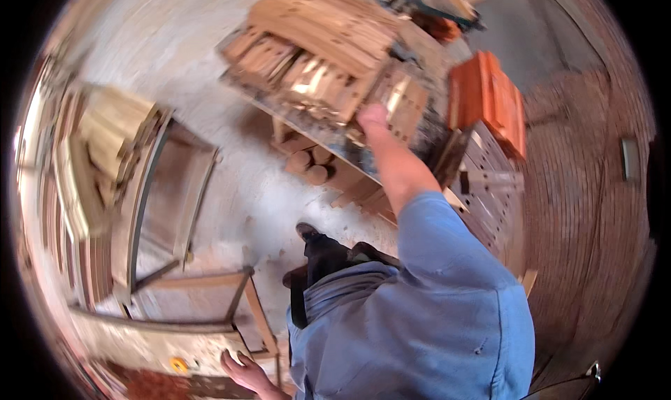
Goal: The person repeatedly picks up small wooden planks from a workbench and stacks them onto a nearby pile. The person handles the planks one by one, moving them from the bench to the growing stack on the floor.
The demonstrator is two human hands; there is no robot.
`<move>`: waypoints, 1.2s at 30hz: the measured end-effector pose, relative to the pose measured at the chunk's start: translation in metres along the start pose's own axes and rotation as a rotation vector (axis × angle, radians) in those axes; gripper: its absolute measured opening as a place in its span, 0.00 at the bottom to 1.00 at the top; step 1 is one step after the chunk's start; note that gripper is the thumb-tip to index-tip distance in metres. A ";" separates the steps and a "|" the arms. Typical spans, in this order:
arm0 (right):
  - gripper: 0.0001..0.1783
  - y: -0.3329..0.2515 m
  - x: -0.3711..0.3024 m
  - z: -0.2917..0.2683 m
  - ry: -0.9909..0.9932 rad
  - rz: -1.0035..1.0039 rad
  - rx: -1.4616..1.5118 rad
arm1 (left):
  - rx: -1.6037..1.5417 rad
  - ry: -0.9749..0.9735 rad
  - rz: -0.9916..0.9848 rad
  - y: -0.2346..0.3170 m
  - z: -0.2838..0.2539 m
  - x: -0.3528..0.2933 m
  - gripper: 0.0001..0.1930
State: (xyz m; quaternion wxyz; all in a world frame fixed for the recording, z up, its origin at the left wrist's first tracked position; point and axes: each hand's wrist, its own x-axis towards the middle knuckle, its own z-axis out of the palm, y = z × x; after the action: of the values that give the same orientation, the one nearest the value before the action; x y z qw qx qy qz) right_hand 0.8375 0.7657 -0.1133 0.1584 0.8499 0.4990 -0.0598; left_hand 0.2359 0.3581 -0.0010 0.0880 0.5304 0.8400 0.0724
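My right arm stretches forward to a work table (269,101) stacked with wooden boards. At its near side, my right hand (372,115) is against a short stack of drilled wooden pieces (407,106). Its fingers are blurred and partly hidden, so I cannot make out a grip. Just left of it lie more drilled wooden boards (325,82), with long planks (321,23) across the top. Down at the lower left, my left hand (244,373) hangs open with its fingers apart, beside a worn bench top (161,333). A yellow ring-shaped roll (179,365) lies near it.
Round wooden pieces (318,174) sit beneath the work table. Orange stacked pieces (489,103) stand at right, beside dark panels with holes (493,190). Pale boards (115,131) rest at left by a frame (150,197). A brick wall (580,211) rises at far right.
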 end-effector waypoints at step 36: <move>0.12 -0.208 -0.432 0.052 -0.719 -0.710 0.960 | -1.805 1.012 -1.448 -0.219 0.042 -0.250 0.31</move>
State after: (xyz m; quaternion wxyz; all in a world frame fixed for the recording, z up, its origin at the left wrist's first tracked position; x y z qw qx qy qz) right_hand 0.4459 0.4840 -0.0937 -0.1088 0.5387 0.5817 -0.5996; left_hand 0.1588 0.0399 -0.0708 0.1067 -0.3857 0.5287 0.7485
